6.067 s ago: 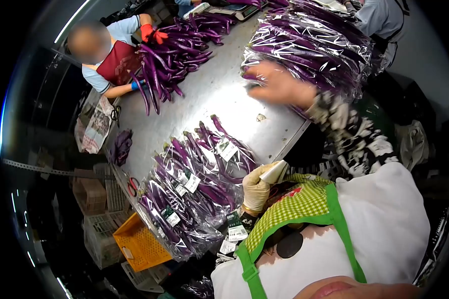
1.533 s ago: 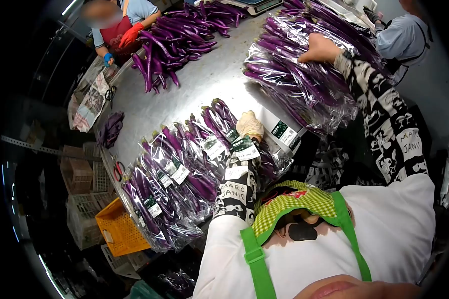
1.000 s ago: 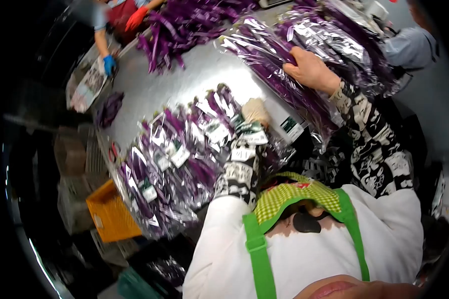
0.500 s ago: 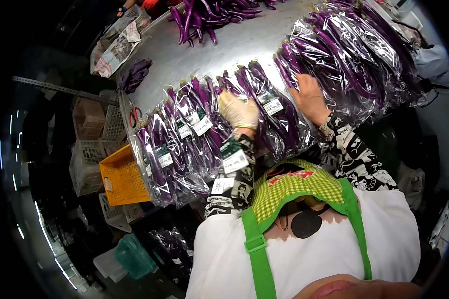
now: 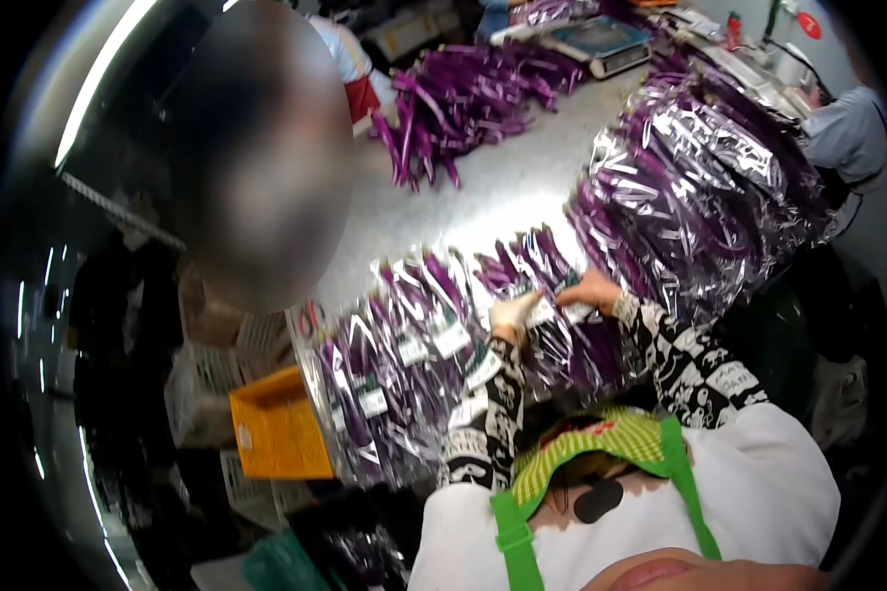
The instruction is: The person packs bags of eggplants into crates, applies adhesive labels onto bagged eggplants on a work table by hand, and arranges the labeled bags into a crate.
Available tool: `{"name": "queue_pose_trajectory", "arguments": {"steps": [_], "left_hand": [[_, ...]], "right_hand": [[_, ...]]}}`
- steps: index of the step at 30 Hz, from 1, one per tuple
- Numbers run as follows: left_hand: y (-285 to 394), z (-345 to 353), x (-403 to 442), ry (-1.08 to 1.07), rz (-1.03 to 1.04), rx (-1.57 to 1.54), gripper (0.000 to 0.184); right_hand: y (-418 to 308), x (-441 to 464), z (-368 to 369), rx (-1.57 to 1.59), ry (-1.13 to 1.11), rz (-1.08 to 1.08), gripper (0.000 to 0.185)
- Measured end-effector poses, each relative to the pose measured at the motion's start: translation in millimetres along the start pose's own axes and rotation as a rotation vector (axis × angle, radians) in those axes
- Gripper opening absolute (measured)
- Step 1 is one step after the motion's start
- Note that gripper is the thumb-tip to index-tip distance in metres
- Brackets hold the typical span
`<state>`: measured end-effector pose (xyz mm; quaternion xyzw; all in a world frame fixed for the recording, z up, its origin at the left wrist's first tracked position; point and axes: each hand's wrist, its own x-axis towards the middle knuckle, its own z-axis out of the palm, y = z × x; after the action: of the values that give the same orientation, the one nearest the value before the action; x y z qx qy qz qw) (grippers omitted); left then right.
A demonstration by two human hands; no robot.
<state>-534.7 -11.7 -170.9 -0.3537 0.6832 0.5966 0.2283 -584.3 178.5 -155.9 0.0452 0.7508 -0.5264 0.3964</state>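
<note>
Bagged purple eggplants (image 5: 404, 340) with white-and-green labels lie in a row along the near edge of the metal table (image 5: 522, 177). My left hand (image 5: 514, 313), in a pale glove, is on a labelled bag of eggplants (image 5: 562, 345) at the row's right end. My right hand (image 5: 593, 293), bare, touches the same bag from its right side, near the label. The picture is smeared and the fingers of both hands are partly hidden. Labels hang on my left sleeve (image 5: 483, 369).
More bagged eggplants (image 5: 700, 187) are piled at the right. Loose eggplants (image 5: 463, 98) lie at the back, beside a scale (image 5: 601, 41). Red scissors (image 5: 310, 317) and a yellow crate (image 5: 281, 424) are at the left. A large blurred shape covers the upper left. A person (image 5: 848, 133) is at the right.
My right hand has left the right pile, and both hands are now close together on one bag at the row's right end. The view has shifted; a blurred shape has appeared.
</note>
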Motion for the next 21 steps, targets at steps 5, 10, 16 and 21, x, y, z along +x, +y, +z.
{"name": "queue_pose_trajectory", "arguments": {"steps": [5, 10, 16, 21], "left_hand": [[-21, -4, 19, -0.270, 0.122, -0.548, 0.026], [19, -33, -75, -0.814, 0.285, -0.847, 0.033], [17, -44, -100, -0.782, 0.330, -0.700, 0.036], [0, -73, -153, -0.864, 0.458, -1.051, 0.038]], "right_hand": [[0, -15, -11, 0.030, 0.107, -0.122, 0.038], [-31, -61, -31, -0.204, 0.388, -0.351, 0.022], [-117, -127, 12, -0.091, 0.100, -0.389, 0.039], [-151, -144, 47, -0.159, -0.199, -0.408, 0.040]]}}
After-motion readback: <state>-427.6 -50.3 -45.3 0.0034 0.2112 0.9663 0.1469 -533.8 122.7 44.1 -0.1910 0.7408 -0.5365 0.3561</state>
